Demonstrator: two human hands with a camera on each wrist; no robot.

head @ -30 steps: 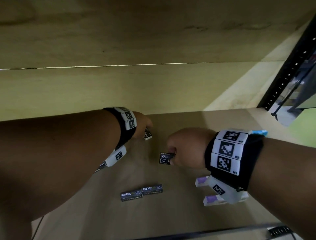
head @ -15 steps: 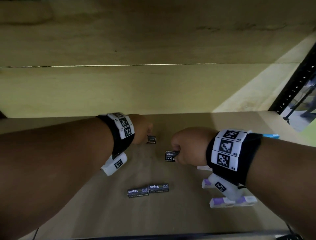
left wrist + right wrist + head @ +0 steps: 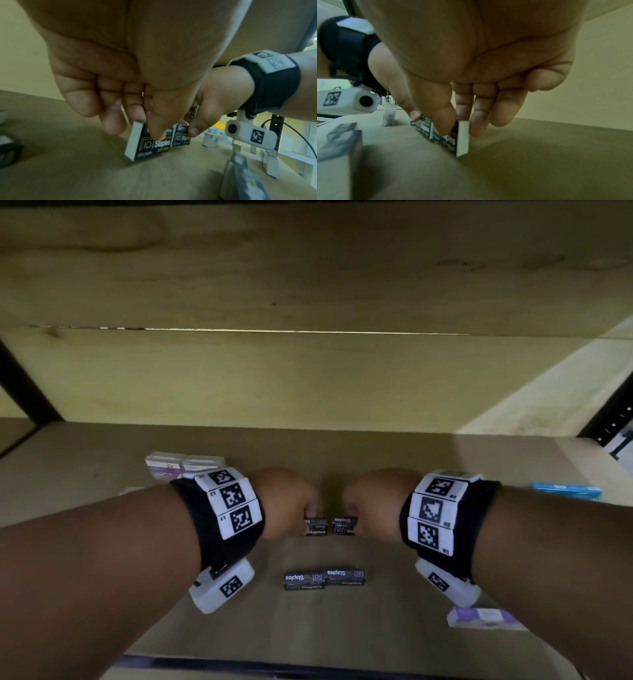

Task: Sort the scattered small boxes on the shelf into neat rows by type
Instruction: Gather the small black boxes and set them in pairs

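Observation:
Two black staples boxes stand side by side on the wooden shelf (image 3: 394,628). My left hand (image 3: 291,505) pinches the left staples box (image 3: 317,527) between thumb and fingers; the same box (image 3: 149,143) shows its white end in the left wrist view. My right hand (image 3: 373,501) pinches the right staples box (image 3: 343,526), which the right wrist view shows as a box (image 3: 453,139) with a white end standing on the shelf. Nearer me, two more staples boxes (image 3: 324,577) lie flat end to end.
Two white-and-purple boxes (image 3: 183,465) sit at the back left behind my left wrist. Another purple-and-white box (image 3: 483,618) lies at the front right. A blue box (image 3: 567,491) rests at the far right. The back wall stands close behind.
Both hands have come together toward the shelf's middle, bringing their staples boxes side by side and down onto the shelf. The view has shifted, and the white-and-purple boxes at the back left now show.

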